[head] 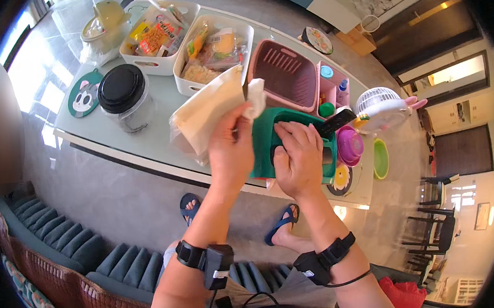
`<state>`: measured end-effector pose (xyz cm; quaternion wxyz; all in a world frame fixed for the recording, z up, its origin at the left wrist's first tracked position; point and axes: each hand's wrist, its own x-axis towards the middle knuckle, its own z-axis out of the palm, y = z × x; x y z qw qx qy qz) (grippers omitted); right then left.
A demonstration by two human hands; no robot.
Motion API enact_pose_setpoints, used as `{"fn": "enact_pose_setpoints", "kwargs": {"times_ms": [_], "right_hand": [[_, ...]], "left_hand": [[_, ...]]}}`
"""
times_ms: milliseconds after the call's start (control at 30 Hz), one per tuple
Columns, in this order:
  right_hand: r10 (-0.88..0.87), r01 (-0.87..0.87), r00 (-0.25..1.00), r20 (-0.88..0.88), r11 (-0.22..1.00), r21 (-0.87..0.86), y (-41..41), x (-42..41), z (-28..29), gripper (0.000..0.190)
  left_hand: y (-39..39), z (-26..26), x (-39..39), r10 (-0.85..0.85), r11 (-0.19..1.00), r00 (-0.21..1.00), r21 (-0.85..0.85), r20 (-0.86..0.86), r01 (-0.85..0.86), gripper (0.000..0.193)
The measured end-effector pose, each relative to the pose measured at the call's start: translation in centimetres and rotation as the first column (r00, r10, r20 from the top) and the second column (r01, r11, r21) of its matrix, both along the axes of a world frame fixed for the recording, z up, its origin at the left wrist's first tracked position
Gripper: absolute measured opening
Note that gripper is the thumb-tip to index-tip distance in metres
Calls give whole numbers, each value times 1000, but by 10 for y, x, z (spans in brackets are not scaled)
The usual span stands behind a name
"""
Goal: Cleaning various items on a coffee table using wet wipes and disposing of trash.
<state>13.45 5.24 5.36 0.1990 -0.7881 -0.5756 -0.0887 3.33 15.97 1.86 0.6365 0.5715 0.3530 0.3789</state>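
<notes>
My left hand (231, 150) pinches a crumpled white tissue (256, 95) between thumb and fingers. Just beyond that hand lies a pack of tissues (209, 109) in clear plastic wrap, partly covered by it. My right hand (301, 159) reaches over a green plastic organizer box (259, 131), fingers bent down inside. Something dark shows beside its thumb, but the fingers hide what it is, and I cannot tell whether they grip it. A black remote control (337, 121) leans at the organizer's right side.
White baskets of packaged snacks (157, 36) (224, 42), a pink basket (282, 76) and a black-lidded jar (122, 92) stand on the glass-topped table (160, 147). A small white fan (381, 108) and a purple bowl (350, 144) are at right. A ribbed sofa (55, 232) is nearby.
</notes>
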Motion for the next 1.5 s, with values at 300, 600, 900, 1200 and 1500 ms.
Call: {"fn": "enact_pose_setpoints", "kwargs": {"times_ms": [300,600,900,1200,1500], "right_hand": [[33,-33,999,-8,998,45,-1,-2,-2,38],[35,-34,999,-9,998,61,4,-2,-6,37],[47,-46,999,-23,998,41,2,-4,-1,38],[59,-58,998,-10,997,42,0,0,-5,38],[22,-24,1000,13,986,165,-5,6,-5,41]], "left_hand": [[-38,-8,-26,-318,945,928,-148,-196,292,43],[-52,-13,-35,-283,918,957,-269,70,291,69],[-35,-43,-18,-324,929,946,-193,-1,317,66],[-44,-20,-37,-93,995,980,-55,-178,84,33],[-68,0,-62,-192,968,976,-185,-100,171,27]]}}
